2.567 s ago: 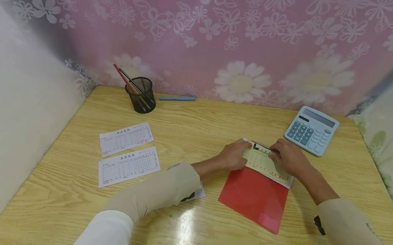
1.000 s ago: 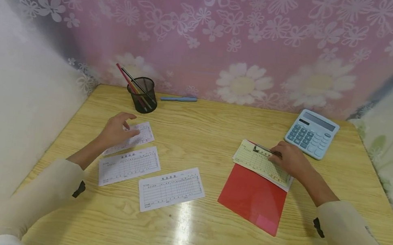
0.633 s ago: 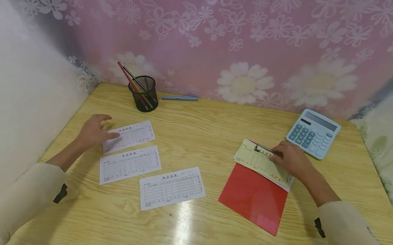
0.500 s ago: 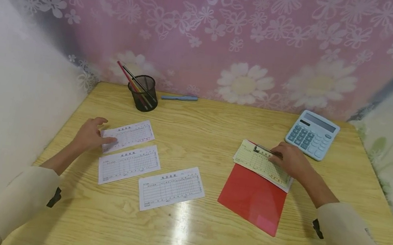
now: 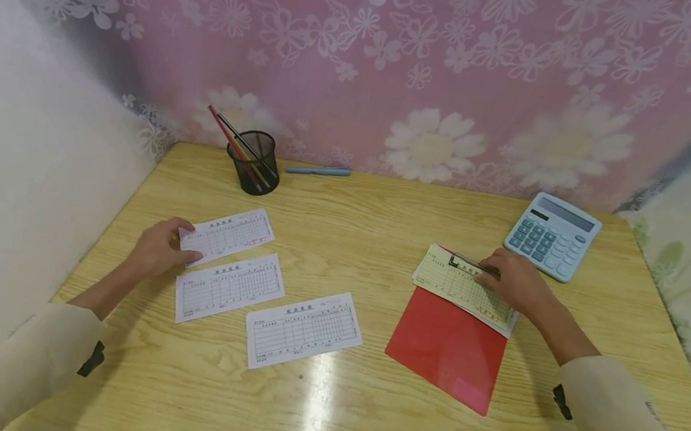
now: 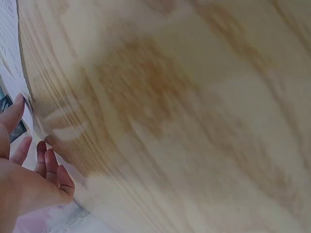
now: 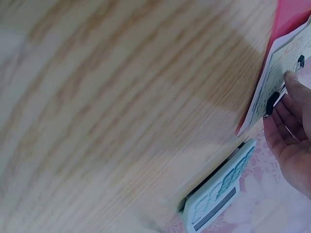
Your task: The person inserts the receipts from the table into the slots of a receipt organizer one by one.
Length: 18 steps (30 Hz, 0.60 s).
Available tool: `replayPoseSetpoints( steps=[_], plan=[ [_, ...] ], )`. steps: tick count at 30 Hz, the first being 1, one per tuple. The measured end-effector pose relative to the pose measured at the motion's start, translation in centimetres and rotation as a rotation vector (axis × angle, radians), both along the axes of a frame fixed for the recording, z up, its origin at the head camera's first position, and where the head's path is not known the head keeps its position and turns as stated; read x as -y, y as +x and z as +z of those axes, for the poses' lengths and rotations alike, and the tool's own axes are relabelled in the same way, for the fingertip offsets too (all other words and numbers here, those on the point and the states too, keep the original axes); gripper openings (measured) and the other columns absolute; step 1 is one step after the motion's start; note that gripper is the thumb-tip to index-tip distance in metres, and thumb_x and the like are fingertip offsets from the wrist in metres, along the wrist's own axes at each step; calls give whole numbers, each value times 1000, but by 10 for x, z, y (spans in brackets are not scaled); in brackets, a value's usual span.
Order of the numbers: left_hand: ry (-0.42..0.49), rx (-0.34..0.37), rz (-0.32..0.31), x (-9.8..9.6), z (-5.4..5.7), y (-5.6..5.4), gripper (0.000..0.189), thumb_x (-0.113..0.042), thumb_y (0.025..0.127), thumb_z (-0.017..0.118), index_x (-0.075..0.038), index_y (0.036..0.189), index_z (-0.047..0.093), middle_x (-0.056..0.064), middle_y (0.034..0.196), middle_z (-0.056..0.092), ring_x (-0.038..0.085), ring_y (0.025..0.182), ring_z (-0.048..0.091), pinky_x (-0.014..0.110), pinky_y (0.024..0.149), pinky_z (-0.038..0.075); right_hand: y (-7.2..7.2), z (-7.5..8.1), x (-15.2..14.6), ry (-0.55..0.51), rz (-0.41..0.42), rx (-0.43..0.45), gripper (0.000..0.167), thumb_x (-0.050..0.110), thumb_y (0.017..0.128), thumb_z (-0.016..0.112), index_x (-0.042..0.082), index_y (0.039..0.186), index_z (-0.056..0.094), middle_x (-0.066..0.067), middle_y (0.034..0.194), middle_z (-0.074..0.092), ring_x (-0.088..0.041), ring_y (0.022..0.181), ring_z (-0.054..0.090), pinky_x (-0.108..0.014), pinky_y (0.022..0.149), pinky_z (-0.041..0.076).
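Observation:
In the head view my left hand (image 5: 156,248) is at the left end of the upper white printed slip (image 5: 229,234). Its thumb touches the slip near the lower corner, and the index finger is by the upper corner. The left wrist view has the thumb (image 6: 13,114) against the paper's edge, fingers apart. On the right, my right hand (image 5: 515,279) pinches the metal clip (image 5: 469,263) of a red clipboard (image 5: 445,350). Under that clip lie a yellow printed slip (image 5: 450,280) and white paper. The right wrist view shows its thumb (image 7: 296,87) on the clip.
Two more white printed slips lie near the upper one: a middle slip (image 5: 229,289) and a lower slip (image 5: 304,331). Behind stand a black mesh pen cup (image 5: 252,164) and a blue pen (image 5: 317,170). A light blue calculator (image 5: 553,235) sits beyond my right hand.
My left hand left the clipboard, crossed to the upper slip and settled at its left end, thumb sliding toward the lower corner. My right hand has stayed on the clip.

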<state>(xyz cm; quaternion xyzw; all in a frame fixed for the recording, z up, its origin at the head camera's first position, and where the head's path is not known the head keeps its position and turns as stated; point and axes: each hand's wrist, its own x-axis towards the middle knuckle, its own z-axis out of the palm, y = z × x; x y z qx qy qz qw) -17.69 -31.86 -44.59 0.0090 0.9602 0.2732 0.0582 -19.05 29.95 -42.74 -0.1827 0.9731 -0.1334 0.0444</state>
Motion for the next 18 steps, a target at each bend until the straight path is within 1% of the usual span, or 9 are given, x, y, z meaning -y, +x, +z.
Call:
replayPoseSetpoints(
  steps=[3, 6, 8, 11, 15, 18],
  plan=[
    [28, 3, 4, -2, -1, -1, 47, -22, 82, 74, 1, 119, 55, 18, 91, 60, 24, 77, 53, 26, 59, 42, 1, 0, -1, -2, 1, -11, 27, 18, 86, 68, -2, 105, 69, -13, 91, 63, -23, 78, 58, -40, 69, 45],
    [50, 16, 24, -4, -3, 0, 45, -20, 84, 73, 2, 119, 55, 17, 89, 61, 23, 76, 54, 26, 58, 43, 1, -1, -1, -4, 9, -24, 27, 18, 86, 69, -2, 104, 69, -13, 91, 63, -23, 78, 58, -40, 69, 46],
    [52, 26, 37, -6, -3, 0, 46, -20, 84, 72, 2, 121, 54, 18, 92, 61, 24, 78, 55, 26, 59, 44, 0, -2, -1, -5, 13, -30, 27, 18, 86, 69, -2, 104, 69, -13, 91, 63, -22, 77, 57, -40, 68, 45],
    [56, 34, 51, -10, -2, 1, 50, -18, 86, 70, 3, 127, 51, 22, 102, 59, 29, 87, 57, 27, 64, 45, 1, -2, -1, -6, 14, -34, 26, 18, 85, 70, -1, 104, 69, -12, 91, 63, -22, 77, 57, -39, 68, 45],
    [68, 25, 58, -14, -1, 2, 50, -13, 87, 67, 2, 131, 49, 25, 112, 56, 35, 97, 57, 28, 67, 47, 1, -2, -1, -2, 7, -29, 27, 18, 86, 69, -1, 105, 69, -13, 92, 63, -22, 77, 57, -40, 68, 45],
    [85, 20, 63, -15, -1, 2, 48, -11, 88, 65, 1, 132, 49, 26, 113, 57, 36, 99, 58, 28, 67, 49, 1, -1, -1, -4, 0, -22, 28, 18, 86, 69, -1, 105, 69, -13, 92, 63, -22, 77, 57, -40, 68, 45]
  ],
)
